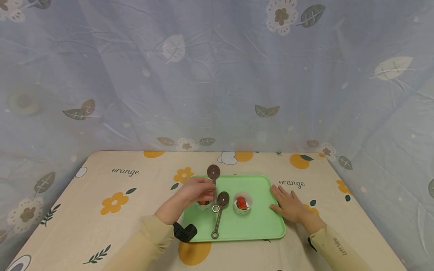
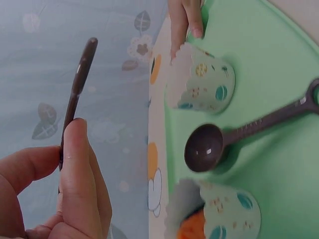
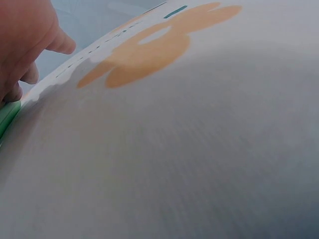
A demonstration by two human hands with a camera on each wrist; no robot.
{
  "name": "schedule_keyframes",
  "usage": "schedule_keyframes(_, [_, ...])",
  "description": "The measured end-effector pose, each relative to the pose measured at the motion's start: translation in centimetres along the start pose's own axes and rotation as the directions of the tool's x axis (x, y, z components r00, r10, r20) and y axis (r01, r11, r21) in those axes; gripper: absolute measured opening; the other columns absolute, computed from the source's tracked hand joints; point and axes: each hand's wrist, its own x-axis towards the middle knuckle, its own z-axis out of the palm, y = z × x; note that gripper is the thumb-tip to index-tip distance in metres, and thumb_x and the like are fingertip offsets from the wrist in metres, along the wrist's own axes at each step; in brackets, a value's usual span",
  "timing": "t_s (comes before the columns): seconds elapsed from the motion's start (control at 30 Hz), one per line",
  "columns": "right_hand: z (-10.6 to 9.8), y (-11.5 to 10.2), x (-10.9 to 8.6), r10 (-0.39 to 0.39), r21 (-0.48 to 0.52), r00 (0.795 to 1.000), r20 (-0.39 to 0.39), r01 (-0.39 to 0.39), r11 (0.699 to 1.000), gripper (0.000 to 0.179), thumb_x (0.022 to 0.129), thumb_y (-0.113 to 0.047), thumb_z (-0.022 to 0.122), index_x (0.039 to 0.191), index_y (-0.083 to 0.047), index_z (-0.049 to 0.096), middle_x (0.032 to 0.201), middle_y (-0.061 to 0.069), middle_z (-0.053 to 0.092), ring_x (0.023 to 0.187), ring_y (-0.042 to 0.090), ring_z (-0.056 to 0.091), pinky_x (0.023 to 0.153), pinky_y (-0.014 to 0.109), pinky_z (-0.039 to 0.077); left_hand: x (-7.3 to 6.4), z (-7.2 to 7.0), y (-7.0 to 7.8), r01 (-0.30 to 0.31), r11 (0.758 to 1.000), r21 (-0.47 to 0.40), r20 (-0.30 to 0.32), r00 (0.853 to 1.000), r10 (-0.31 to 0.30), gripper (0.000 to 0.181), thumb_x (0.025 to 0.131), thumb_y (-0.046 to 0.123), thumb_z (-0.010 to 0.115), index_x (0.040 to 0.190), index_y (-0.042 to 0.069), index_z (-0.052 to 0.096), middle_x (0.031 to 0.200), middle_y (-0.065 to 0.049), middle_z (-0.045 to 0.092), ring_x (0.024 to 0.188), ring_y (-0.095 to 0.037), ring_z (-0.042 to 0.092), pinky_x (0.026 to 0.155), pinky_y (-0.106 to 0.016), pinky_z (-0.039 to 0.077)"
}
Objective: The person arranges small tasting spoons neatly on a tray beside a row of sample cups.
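My left hand point(image 1: 194, 190) pinches a brown measuring spoon point(image 1: 213, 172) between thumb and fingers, raised above the tray with its bowl pointing away. A second brown measuring spoon point(image 1: 223, 199) lies on the green tray point(image 1: 261, 226), its bowl up and its ringed handle toward me. Partly behind my left hand stands a patterned paper cup point(image 2: 234, 214) with something orange in it. Another paper cup point(image 1: 242, 211), right of the spoons, holds a red piece point(image 1: 242, 203). My right hand point(image 1: 288, 205) rests on the tray's right edge, fingers straight.
A cream tablecloth point(image 1: 142, 233) with printed oranges, flowers and leaves covers the table. Blue-grey patterned curtains point(image 1: 210, 75) hang behind the table and along its sides.
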Motion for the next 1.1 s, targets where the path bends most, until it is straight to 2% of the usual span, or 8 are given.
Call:
schedule_keyframes(0.43, [0.0, 0.1, 0.0, 0.0, 0.008, 1.0, 0.005, 0.0, 1.0, 0.068, 0.097, -0.041, 0.044, 0.148, -0.004, 0.021, 0.154, 0.015, 0.023, 0.142, 0.037, 0.018, 0.111, 0.064, 0.01, 1.2, 4.0, 0.1, 0.007, 1.0, -0.02, 0.029, 1.0, -0.006, 0.026, 0.089, 0.0, 0.054, 0.111, -0.014, 0.057, 0.074, -0.007, 0.06, 0.061, -0.008, 0.06, 0.063, -0.024, 0.057])
schedule_keyframes(0.67, [-0.1, 0.2, 0.1, -0.015, 0.005, 1.0, -0.01, 0.015, 1.0, 0.067, 0.097, -0.041, 0.043, 0.148, -0.003, 0.022, 0.153, 0.016, 0.024, 0.141, 0.038, 0.02, 0.11, 0.065, 0.012, 1.8, 5.1, 0.7, -0.008, 1.0, 0.0, 0.064, 0.998, 0.008, 0.029, 0.09, 0.003, 0.054, 0.115, -0.012, 0.057, 0.082, -0.01, 0.063, 0.064, -0.008, 0.062, 0.066, -0.023, 0.057])
schedule_keyframes(0.77, [0.0, 0.2, 0.1, -0.027, -0.001, 0.999, -0.022, 0.027, 1.0, 0.066, 0.097, -0.04, 0.043, 0.147, -0.002, 0.023, 0.152, 0.018, 0.025, 0.14, 0.039, 0.021, 0.108, 0.067, 0.013, 2.1, 5.6, 1.0, 0.0, 1.0, -0.005, 0.069, 0.998, 0.0, 0.029, 0.09, 0.004, 0.054, 0.115, -0.011, 0.057, 0.08, -0.008, 0.063, 0.062, -0.006, 0.061, 0.064, -0.021, 0.056])
schedule_keyframes(0.93, [0.1, 0.4, 0.2, -0.02, -0.018, 1.0, -0.014, 0.02, 1.0, 0.066, 0.097, -0.041, 0.043, 0.148, -0.003, 0.023, 0.153, 0.016, 0.025, 0.141, 0.038, 0.021, 0.109, 0.066, 0.014, 2.4, 6.6, 1.3, 0.008, 1.0, -0.029, 0.076, 0.997, -0.006, 0.028, 0.089, 0.001, 0.055, 0.114, -0.012, 0.056, 0.078, -0.007, 0.061, 0.061, -0.006, 0.06, 0.06, -0.019, 0.055])
schedule_keyframes(1.1, [0.0, 0.4, 0.2, -0.017, -0.006, 1.0, -0.004, 0.017, 1.0, 0.066, 0.097, -0.041, 0.043, 0.148, -0.003, 0.023, 0.153, 0.016, 0.025, 0.141, 0.038, 0.021, 0.108, 0.066, 0.013, 2.7, 7.9, 1.3, 0.002, 1.0, -0.012, 0.083, 0.997, -0.001, 0.029, 0.089, 0.0, 0.056, 0.115, -0.012, 0.057, 0.085, -0.01, 0.064, 0.06, -0.005, 0.059, 0.062, -0.02, 0.056])
